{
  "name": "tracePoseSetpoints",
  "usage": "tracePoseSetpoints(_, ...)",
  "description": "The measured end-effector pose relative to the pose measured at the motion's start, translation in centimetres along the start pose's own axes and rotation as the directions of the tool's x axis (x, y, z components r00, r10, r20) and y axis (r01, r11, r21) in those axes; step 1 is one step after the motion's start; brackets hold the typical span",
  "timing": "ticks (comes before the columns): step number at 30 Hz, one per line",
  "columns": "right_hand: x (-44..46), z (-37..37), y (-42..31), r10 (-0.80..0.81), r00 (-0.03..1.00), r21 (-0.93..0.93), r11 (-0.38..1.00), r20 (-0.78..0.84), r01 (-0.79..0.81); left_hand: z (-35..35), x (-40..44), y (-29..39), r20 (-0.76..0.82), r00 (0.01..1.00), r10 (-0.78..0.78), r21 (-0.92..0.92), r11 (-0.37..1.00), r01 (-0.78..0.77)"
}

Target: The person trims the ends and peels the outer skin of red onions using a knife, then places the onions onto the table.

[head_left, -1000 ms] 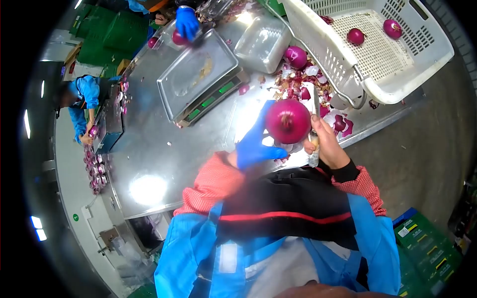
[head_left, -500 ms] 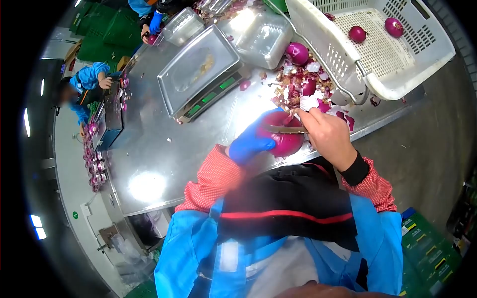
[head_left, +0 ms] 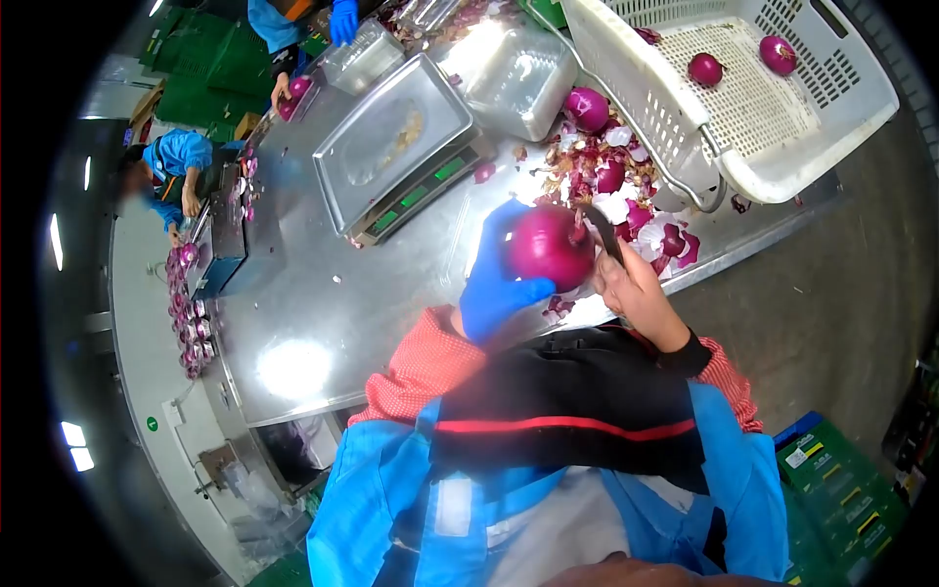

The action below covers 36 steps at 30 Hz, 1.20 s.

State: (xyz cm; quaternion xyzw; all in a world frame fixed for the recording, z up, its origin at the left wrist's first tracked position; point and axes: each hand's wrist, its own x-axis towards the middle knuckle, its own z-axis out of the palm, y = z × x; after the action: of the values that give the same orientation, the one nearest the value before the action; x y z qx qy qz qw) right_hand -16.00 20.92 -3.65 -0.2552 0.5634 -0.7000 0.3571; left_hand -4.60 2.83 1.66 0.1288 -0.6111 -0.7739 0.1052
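A large red onion (head_left: 550, 248) rests in my left hand (head_left: 492, 279), which wears a blue glove and has its fingers wrapped around the onion's left side. My bare right hand (head_left: 638, 293) is closed on the handle of a small knife (head_left: 603, 231). The dark blade points up and lies at the onion's right side, close to its stem end. Beyond both hands, a heap of onion skins (head_left: 587, 176) covers part of the metal table, with another red onion (head_left: 587, 110) at its far end.
A white perforated basket (head_left: 675, 108) holding two onions stands at the upper right. A weighing scale (head_left: 396, 147) and a clear plastic tub (head_left: 520, 83) sit on the metal table (head_left: 293, 264). Co-workers in blue (head_left: 181, 161) are at the far left and top.
The knife has swung from lying across the onion to pointing up at its right side. My right hand has moved slightly down and left. The onion has turned, and a peeled piece lies among the skins.
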Motion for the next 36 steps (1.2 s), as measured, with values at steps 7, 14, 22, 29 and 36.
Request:
tracePoseSetpoints(7,0.5,0.8,-2.2,-0.120,0.991,-0.551,0.831,-0.056,0.070,-0.3,0.1,-2.6,-0.022,0.995,-0.095,-0.159,0.983,0.090)
tracePoseSetpoints(14,0.5,1.5,-3.0,-0.362,0.932,-0.942,0.311,0.004,0.125,1.6,0.0,-1.7,-0.130,0.991,0.017,0.051,0.999,-0.010)
tracePoseSetpoints(22,-1.0,0.8,-2.3,-0.213,0.963,-0.660,0.750,-0.163,0.055,0.3,0.0,-1.9,-0.169,0.981,0.091,0.207,0.977,-0.055)
tracePoseSetpoints(29,1.9,1.7,-2.4,0.076,0.996,-0.422,0.902,-0.052,-0.091,-0.4,0.6,-1.8,-0.124,0.989,0.085,0.542,0.840,-0.004)
tracePoseSetpoints(36,1.5,1.6,-0.8,0.060,0.991,-0.405,0.908,-0.122,-0.105,-12.0,4.3,3.6,-0.172,0.925,0.338,0.971,0.215,0.102)
